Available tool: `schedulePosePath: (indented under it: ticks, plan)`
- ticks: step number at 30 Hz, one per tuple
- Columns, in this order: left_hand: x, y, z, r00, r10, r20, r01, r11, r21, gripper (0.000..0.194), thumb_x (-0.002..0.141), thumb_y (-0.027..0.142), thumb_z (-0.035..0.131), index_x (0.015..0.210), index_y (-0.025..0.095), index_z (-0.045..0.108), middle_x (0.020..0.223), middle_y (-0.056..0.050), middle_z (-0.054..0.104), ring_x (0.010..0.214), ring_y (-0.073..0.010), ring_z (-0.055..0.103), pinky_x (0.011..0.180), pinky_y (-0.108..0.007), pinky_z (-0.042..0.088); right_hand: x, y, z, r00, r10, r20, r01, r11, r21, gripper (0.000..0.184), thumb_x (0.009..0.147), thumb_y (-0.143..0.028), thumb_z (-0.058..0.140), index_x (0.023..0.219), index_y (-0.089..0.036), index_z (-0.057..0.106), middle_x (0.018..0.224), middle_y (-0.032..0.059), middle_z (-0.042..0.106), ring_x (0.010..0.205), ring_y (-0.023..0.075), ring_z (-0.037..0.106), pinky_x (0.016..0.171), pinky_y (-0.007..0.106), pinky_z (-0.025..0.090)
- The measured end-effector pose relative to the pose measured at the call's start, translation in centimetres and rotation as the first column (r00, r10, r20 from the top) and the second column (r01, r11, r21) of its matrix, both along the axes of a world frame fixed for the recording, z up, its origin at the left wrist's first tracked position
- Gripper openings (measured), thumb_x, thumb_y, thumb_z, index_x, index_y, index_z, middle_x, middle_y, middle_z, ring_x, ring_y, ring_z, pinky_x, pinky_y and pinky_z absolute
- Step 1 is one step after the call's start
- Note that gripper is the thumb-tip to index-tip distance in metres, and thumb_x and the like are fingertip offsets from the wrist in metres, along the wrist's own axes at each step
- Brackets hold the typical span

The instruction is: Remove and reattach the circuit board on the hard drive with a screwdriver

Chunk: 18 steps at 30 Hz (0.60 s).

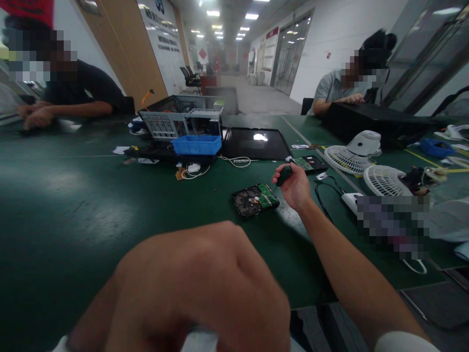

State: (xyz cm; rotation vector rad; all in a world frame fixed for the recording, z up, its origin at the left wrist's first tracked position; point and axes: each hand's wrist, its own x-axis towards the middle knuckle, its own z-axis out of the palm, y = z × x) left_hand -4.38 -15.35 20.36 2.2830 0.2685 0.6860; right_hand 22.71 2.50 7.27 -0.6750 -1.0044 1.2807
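Head view of a green table (91, 195), with two bare hands at work. The right hand (296, 188) grasps a screwdriver (284, 176) by its dark handle, fingers closed around it; the thin shaft slants down to the left toward a hard drive (251, 205), lying flat at the middle of the table with its green circuit board (268, 196) uppermost (whether the tip touches the board is too small to tell). The left hand (205, 274), large and blurred in the near foreground, is bent at the knuckles; its fingertips are hidden, so one cannot tell whether they grip anything. Far of the hard drive stand a blue tray (197, 145) and an opened computer case (164, 126); to the far right lies a second drive (315, 164).
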Motion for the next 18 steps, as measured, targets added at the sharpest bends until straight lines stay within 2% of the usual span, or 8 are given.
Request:
schedulePosePath:
  ticks: [3,6,10,14,16,18]
  plan:
    - [1.9,3.9,0.9,0.999,-0.021,-0.027,0.019,0.997,-0.070,0.015,0.097,0.038,0.064,0.100,0.031,0.078,0.088,-0.005,0.077,0.077,-0.0187,0.073,0.069,-0.029,0.059,-0.1,-0.1,0.1,1.000,-0.020,-0.012,0.020,1.000,-0.005,0.029,0.088,-0.051,0.066,0.080,-0.023,0.067,0.077,0.0011,0.063,0.070,0.0165,0.063,0.068,0.032,0.054]
    - [3.3,7.2,-0.2,0.999,0.001,-0.034,-0.002,0.999,-0.039,0.015,0.100,0.027,0.062,0.105,0.022,0.076,0.102,-0.008,0.076,0.094,-0.0197,0.071,0.086,-0.031,0.056,-0.2,-0.3,0.2,1.000,-0.011,-0.004,0.011,1.000,-0.001,0.029,0.086,-0.051,0.069,0.082,-0.022,0.067,0.078,0.0014,0.065,0.072,0.0170,0.064,0.070,0.032,0.055]
    - [4.0,9.5,-2.6,0.982,0.117,-0.147,-0.123,0.992,-0.034,0.017,0.104,0.023,0.054,0.107,0.017,0.070,0.090,-0.003,0.073,0.078,-0.0138,0.067,0.072,-0.024,0.050,-0.2,-0.4,0.2,1.000,0.003,0.007,-0.003,1.000,0.010,0.029,0.087,-0.051,0.068,0.083,-0.022,0.067,0.080,0.0027,0.069,0.073,0.0180,0.065,0.071,0.033,0.055]
    - [4.2,11.2,-4.9,0.927,0.303,-0.222,-0.294,0.953,0.073,0.027,0.104,0.039,0.056,0.095,0.017,0.069,0.079,0.001,0.069,0.068,-0.0130,0.061,0.064,-0.024,0.043,-0.1,-0.4,0.2,1.000,0.006,0.017,-0.007,1.000,0.021,0.027,0.087,-0.050,0.068,0.088,-0.023,0.068,0.080,0.0023,0.070,0.072,0.0182,0.066,0.069,0.033,0.056]
    - [4.2,12.3,-6.2,0.903,0.354,-0.243,-0.331,0.934,0.132,0.028,0.103,0.042,0.058,0.094,0.018,0.070,0.079,0.001,0.069,0.070,-0.0141,0.062,0.065,-0.025,0.043,-0.1,-0.4,0.3,0.999,0.006,0.037,-0.008,1.000,0.029,0.027,0.087,-0.051,0.069,0.094,-0.024,0.070,0.080,0.0015,0.069,0.072,0.0176,0.065,0.068,0.031,0.055]
    - [4.3,13.5,-7.6,0.884,0.398,-0.244,-0.347,0.910,0.227,0.020,0.103,0.032,0.057,0.099,0.019,0.071,0.091,-0.002,0.072,0.083,-0.0169,0.066,0.075,-0.028,0.047,0.0,-0.4,0.3,0.998,-0.003,0.065,0.000,0.998,0.057,0.027,0.088,-0.050,0.068,0.097,-0.024,0.072,0.078,0.0010,0.067,0.070,0.0164,0.064,0.066,0.030,0.053]
